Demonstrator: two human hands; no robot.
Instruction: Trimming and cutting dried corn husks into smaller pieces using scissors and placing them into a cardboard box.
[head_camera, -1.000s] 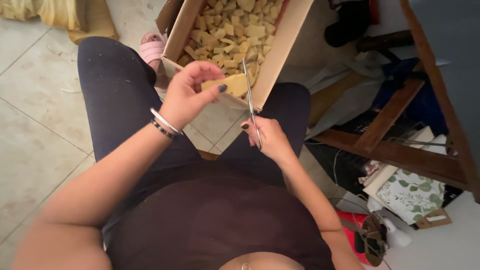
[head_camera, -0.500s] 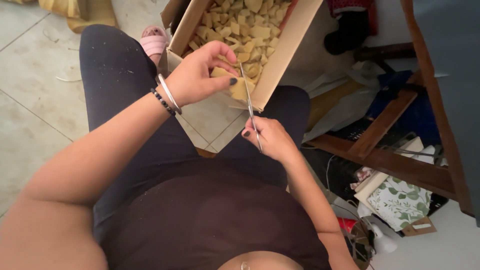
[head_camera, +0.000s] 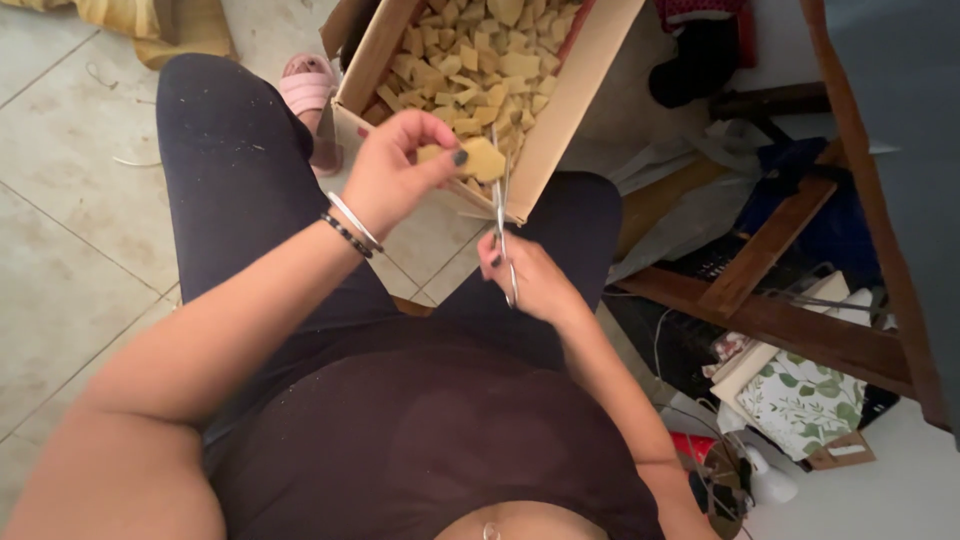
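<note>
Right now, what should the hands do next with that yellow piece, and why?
Probably snip it: the left hand pinches the yellow piece over the cardboard box, and the scissors in the right hand sit right beside it.

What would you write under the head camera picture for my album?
Left hand holds a yellow piece against scissors in the right hand.
</note>
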